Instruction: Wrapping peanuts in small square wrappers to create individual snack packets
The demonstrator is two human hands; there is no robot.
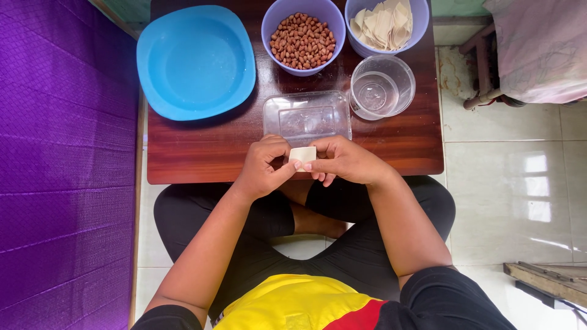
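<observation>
Head view: the left hand (264, 166) and the right hand (343, 161) meet at the near edge of the wooden table (202, 150), both pinching one small pale dough wrapper (302, 154) between fingers and thumbs. Just behind the wrapper lies a clear plastic tray (307, 115). Behind the tray stand a bowl of peanuts (303, 40), a bowl of wrappers (386, 25) and a clear cup (382, 86). Left of the tray sits a blue plate (195, 61).
</observation>
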